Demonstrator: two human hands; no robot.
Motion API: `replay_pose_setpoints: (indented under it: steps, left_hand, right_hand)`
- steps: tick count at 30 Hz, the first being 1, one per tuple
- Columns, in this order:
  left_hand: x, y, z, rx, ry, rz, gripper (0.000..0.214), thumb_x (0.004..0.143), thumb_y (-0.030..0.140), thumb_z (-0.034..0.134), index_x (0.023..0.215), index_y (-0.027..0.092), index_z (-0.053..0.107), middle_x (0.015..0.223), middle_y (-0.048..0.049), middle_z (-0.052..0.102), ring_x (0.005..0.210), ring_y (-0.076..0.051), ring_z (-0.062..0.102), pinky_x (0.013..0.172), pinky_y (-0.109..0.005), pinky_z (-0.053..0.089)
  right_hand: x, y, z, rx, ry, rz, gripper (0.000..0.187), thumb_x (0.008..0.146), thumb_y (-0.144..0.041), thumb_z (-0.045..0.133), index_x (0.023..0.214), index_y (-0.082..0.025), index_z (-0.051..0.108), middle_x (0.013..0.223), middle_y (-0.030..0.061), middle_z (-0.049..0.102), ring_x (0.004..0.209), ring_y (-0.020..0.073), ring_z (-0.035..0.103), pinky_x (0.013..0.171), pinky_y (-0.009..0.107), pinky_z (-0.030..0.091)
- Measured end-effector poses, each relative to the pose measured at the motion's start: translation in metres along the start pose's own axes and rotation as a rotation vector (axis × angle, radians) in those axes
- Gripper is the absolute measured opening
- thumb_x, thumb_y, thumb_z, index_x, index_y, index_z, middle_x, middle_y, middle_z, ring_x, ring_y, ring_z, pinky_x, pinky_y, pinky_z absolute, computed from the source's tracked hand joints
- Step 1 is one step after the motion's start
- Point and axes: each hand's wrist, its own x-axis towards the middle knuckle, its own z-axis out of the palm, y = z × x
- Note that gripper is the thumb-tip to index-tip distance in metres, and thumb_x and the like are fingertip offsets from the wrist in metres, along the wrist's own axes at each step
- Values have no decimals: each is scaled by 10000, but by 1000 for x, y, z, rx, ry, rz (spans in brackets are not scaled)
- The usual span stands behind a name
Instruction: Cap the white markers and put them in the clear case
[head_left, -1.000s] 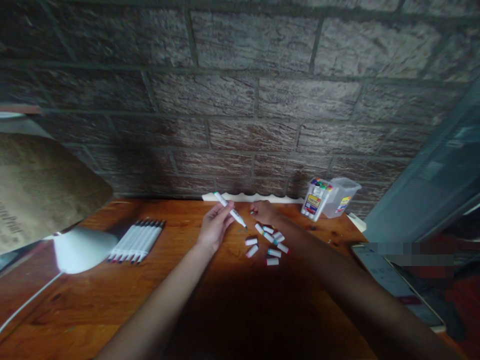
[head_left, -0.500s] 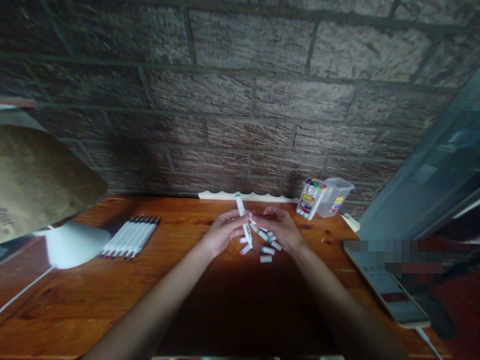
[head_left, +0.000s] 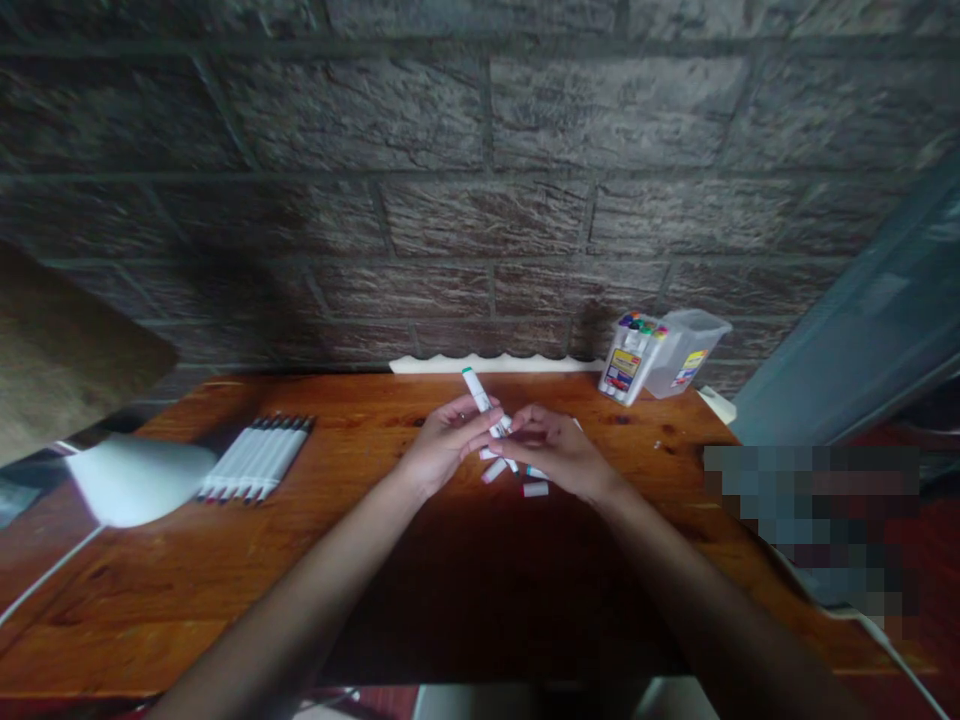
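Note:
My left hand [head_left: 441, 447] is closed round a white marker [head_left: 475, 388] with a green end, held tilted above the table. My right hand [head_left: 568, 456] is closed in from the other side, its thumb and fingers at the marker's lower half. Whether a small cap sits between those fingers too is hidden. Below the hands, several loose white marker caps [head_left: 535, 490] with coloured ends lie on the wood, partly covered by my right hand.
A row of white markers [head_left: 259, 458] lies at left, beside a lamp [head_left: 142, 480]. At the back right stand a clear box of markers [head_left: 628, 360] and a second clear container [head_left: 686, 345]. A brick wall [head_left: 435, 225] rises behind the wooden table [head_left: 360, 420].
My right hand has come in to the marker's lower half and covers more of the caps. The marker tilts more. The whole view has shifted slightly.

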Motion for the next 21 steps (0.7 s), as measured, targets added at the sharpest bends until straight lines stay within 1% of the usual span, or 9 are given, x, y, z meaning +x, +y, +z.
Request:
replay_pose_setpoints:
  steps: [4,5,7,9,12,14,17,21]
  left_hand:
    - [2,-2,0,-50,-40,-16,243,681,212,842,878,111,741,858,-50,760,787,-133,716,772,-209,570]
    - [3,-1,0,-72,-43,-13,237,685,204,839,883,111,749,876,-55,765,792,-125,715,787,-196,568]
    - [3,1,-1,-105,-31,-4,249,668,159,841,901,120,761,911,-57,772,823,-114,719,817,-166,557]
    - [3,3,-1,-116,-11,3,274,633,113,851,894,135,769,918,-51,776,864,-119,724,846,-153,548]
    - [1,6,0,-67,-10,21,250,634,134,856,869,151,773,898,-43,777,858,-136,730,834,-184,562]
    - [0,5,0,22,-29,60,241,669,170,844,900,167,773,889,-35,774,801,-126,724,776,-196,571]
    - [-1,2,-1,162,-53,147,266,722,211,816,984,201,766,887,-27,767,773,-107,696,722,-188,551]
    - [0,-3,-6,266,-79,216,252,786,278,768,1029,213,760,878,-34,748,779,-112,656,707,-202,517]
  right_hand:
    - [-4,-8,-3,50,-30,61,331,649,-305,831,814,-190,568,758,-28,701,722,119,669,662,226,483]
    - [-5,-13,-6,71,-34,62,322,639,-293,839,808,-187,586,759,-32,699,711,106,658,649,213,476]
    - [-5,-21,-15,129,-45,72,293,633,-285,846,795,-182,624,728,-40,685,639,78,614,564,183,432]
    - [-5,-27,-26,210,-11,70,290,633,-276,850,847,-189,674,716,-44,675,579,59,568,511,177,395]
    - [-4,-31,-38,279,96,-23,344,646,-261,846,962,-220,716,755,-46,675,577,50,554,533,185,420]
    - [-2,-30,-41,244,155,-119,312,667,-281,837,953,-224,727,749,-43,669,585,55,561,544,194,437]
    - [-2,-27,-38,144,204,-222,267,693,-337,820,907,-207,727,728,-21,678,607,88,596,557,221,471]
    - [-5,-27,-28,-39,239,-330,264,721,-361,796,928,-215,719,830,14,726,723,143,668,649,273,542]
